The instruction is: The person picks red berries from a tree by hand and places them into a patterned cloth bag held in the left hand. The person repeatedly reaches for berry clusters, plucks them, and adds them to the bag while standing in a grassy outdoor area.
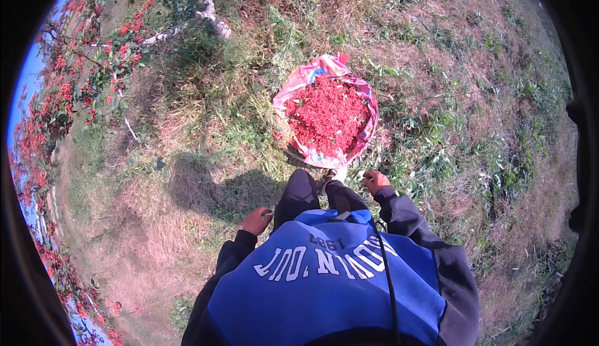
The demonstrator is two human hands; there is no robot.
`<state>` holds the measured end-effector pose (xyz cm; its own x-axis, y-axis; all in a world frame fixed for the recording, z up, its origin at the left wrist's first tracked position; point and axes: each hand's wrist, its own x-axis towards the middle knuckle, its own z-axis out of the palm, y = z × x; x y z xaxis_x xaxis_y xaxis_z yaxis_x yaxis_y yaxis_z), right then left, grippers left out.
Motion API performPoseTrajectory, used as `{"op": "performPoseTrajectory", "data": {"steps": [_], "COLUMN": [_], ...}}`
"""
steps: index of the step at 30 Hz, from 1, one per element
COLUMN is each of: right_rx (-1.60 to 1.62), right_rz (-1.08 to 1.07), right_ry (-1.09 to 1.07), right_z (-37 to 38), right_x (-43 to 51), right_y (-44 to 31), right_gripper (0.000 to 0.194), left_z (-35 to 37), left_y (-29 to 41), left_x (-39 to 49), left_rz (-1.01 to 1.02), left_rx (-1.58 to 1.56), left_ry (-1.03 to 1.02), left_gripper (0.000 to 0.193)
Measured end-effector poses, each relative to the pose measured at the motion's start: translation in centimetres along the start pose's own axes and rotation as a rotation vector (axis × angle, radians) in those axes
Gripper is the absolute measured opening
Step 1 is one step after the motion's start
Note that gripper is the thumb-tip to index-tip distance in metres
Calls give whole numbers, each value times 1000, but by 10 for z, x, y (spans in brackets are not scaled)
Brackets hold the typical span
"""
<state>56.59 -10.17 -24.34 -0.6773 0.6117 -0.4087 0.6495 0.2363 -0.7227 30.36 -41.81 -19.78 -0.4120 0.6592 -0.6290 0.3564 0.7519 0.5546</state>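
Observation:
A pink patterned bag (369, 98) stands with its mouth wide on the grass, just in front of my feet. Red berries (327, 112) with a few green leaves fill it. My right hand (376, 181) hangs below the bag's right side, its fingers curled; whether it holds something small cannot be made out. Beside my left thigh, my left hand (257, 220) is partly curled, with a small pale bit at the fingertips that is too small to name. Neither hand touches the bag.
Branches with clusters of red berries (133, 25) spread along the left side. A pale tree trunk (213, 16) rises at the upper left. Dry and green grass (449, 88) covers the ground. A dark cord (387, 271) hangs over my blue sweatshirt.

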Motion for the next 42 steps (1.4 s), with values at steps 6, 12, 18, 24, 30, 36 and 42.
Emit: {"op": "performPoseTrajectory", "data": {"steps": [6, 12, 18, 24, 30, 36, 42], "right_rx": [-11, -108, 15, 303, 89, -144, 136], "right_rz": [200, 457, 419, 652, 366, 5, 335], "right_ry": [90, -209, -271, 11, -359, -360, -253], "right_z": [36, 40, 74, 100, 69, -25, -100], "right_x": [-19, -57, -94, -137, -82, -20, 34], "right_y": [73, 74, 100, 158, 206, 162, 214], "right_gripper": [21, 28, 33, 22, 27, 31, 18], "left_z": [-27, -31, 27, 51, 45, 89, 203], "left_y": [30, 21, -19, 14, 24, 50, 103], "left_x": [47, 52, 48, 40, 38, 48, 44], "left_rz": [233, 228, 184, 264, 119, 15, 341], "left_rx": [-42, -110, 16, 29, 21, -89, -496], "left_ry": [55, 189, -38, -117, 36, 328, 43], "left_gripper": [25, 26, 29, 28, 33, 32, 35]}}
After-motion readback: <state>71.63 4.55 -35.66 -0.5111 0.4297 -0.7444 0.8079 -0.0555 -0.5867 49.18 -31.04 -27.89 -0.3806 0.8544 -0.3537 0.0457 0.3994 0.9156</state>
